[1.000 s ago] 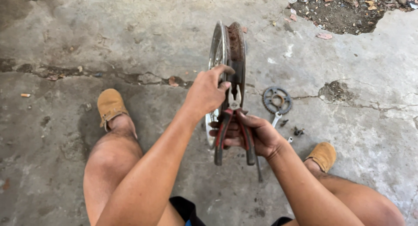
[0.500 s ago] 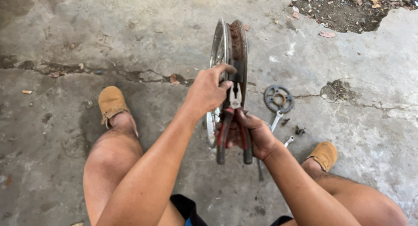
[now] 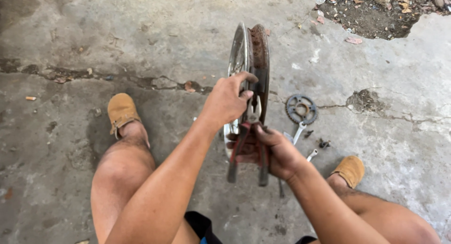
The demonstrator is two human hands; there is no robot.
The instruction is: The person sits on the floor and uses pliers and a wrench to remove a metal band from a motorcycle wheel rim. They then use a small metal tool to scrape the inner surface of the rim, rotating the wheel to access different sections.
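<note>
A rusty wheel rim [image 3: 257, 46] stands upright on edge on the concrete floor between my legs. My left hand [image 3: 228, 100] grips the rim's near side, thumb hooked over its edge. My right hand [image 3: 277, 152] is closed around a pair of pliers [image 3: 249, 145] with red and dark handles. The pliers' jaws point up against the rim just below my left thumb. The lower part of the rim is hidden behind my hands.
A toothed sprocket [image 3: 301, 108] lies on the floor right of the rim, with a wrench [image 3: 297, 131] and small metal parts [image 3: 323, 143] near it. My tan shoes [image 3: 121, 111] [image 3: 348, 170] rest on either side. A long crack [image 3: 94, 77] runs across the concrete; dirt and debris [image 3: 376, 14] sit top right.
My hands, the pliers and the rim stay almost where they were. The view has shifted slightly; my left thumb sits a little further over the rim's edge.
</note>
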